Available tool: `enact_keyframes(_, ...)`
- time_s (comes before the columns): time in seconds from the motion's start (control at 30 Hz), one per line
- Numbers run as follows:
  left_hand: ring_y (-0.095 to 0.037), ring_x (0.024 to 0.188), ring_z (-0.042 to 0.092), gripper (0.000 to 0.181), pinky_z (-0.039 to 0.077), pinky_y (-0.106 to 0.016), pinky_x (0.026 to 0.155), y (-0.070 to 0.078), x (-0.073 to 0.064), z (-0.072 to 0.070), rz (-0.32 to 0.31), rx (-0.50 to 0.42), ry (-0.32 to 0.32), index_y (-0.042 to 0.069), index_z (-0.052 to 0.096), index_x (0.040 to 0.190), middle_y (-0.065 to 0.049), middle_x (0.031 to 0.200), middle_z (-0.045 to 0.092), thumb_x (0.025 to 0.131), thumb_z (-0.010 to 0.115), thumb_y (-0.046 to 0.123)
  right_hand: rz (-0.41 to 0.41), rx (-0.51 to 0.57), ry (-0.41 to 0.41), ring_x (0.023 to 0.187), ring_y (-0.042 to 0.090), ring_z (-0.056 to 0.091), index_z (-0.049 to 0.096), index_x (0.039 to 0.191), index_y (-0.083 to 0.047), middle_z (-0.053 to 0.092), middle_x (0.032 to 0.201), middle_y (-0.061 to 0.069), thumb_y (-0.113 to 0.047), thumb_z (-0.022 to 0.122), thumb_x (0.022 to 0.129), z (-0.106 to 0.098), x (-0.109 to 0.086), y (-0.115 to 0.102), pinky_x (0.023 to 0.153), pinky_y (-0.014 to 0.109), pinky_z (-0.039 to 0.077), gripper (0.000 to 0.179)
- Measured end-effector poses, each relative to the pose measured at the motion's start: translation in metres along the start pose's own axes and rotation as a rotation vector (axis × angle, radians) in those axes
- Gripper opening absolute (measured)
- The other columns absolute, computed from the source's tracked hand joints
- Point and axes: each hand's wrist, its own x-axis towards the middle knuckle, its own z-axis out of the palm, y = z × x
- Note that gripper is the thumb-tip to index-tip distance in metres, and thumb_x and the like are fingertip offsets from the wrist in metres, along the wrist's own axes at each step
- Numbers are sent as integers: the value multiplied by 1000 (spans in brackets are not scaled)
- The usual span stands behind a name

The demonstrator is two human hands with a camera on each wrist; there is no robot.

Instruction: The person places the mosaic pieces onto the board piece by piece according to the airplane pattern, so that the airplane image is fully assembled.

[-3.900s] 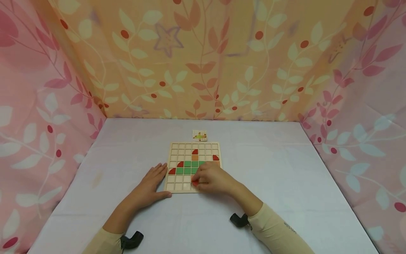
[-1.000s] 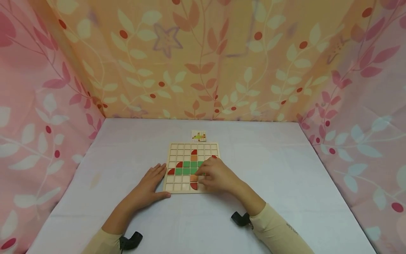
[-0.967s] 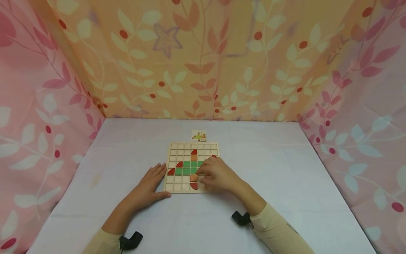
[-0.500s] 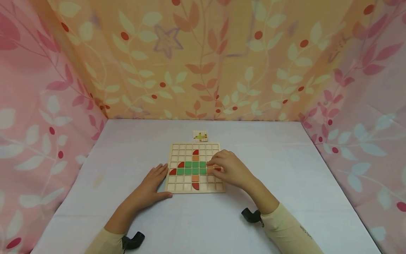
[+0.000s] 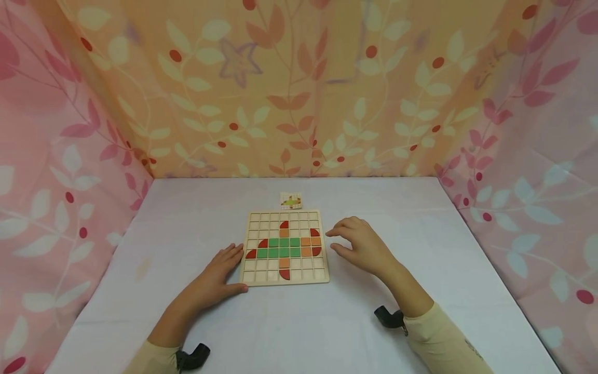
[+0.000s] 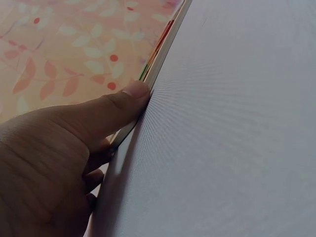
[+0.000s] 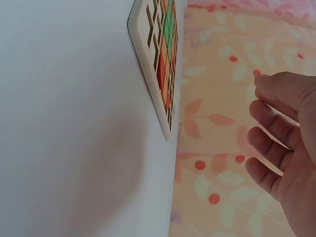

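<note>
A wooden grid board [image 5: 308, 275] lies flat on the table, filled in its middle with green square tiles [image 5: 284, 252], orange square tiles [image 5: 306, 242] and red quarter-round tiles [image 5: 285, 274]. My left hand [image 5: 217, 275] rests at the board's left side, fingers along that edge and thumb at the near-left corner. The left wrist view has the thumb [image 6: 111, 111] against the board's rim [image 6: 165, 52]. Just right of the board hovers my right hand [image 5: 366, 249], holding nothing. In the right wrist view its fingers [image 7: 269, 118] are relaxed and slightly bent, apart from the board [image 7: 144, 29].
A small pattern card [image 5: 290, 201] with a similar coloured figure lies behind the board. The table has a white cloth [image 5: 299, 332]. Floral curtains [image 5: 289, 78] enclose the back and both sides. Black wrist cameras [image 5: 389, 317] sit below both wrists.
My right hand has placed the lower red tile, come off the board and moved right, uncovering the orange and red tiles at the right side. The left hand stays in place.
</note>
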Motion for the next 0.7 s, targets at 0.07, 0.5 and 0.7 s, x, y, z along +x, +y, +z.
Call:
enact_keyframes(0.07, -36, 158, 15, 103, 18, -59, 126, 0, 0, -2, 1, -13, -3, 8, 35, 160, -6, 170, 26, 80, 85, 50, 15, -4, 15, 112, 19, 60, 77, 113, -21, 69, 111, -5, -22, 80, 90, -3, -5, 5, 102, 45, 49, 23)
enact_keyframes(0.5, -33, 155, 28, 83, 26, -60, 123, -3, -6, -18, 26, -17, 34, 13, 45, 156, 0, 164, 39, 88, 80, 44, 70, -49, 81, 108, 22, 62, 79, 109, -19, 70, 108, -3, -18, 81, 88, -12, -33, 31, 98, 50, 51, 22)
enact_keyframes(0.7, -32, 150, 38, 70, 29, -56, 123, 4, -9, -31, 102, 107, 84, 5, 52, 150, -5, 159, 47, 91, 78, 35, 42, -106, 108, 106, 22, 63, 79, 107, -17, 71, 106, -1, -20, 79, 88, -11, -44, 40, 96, 50, 51, 19)
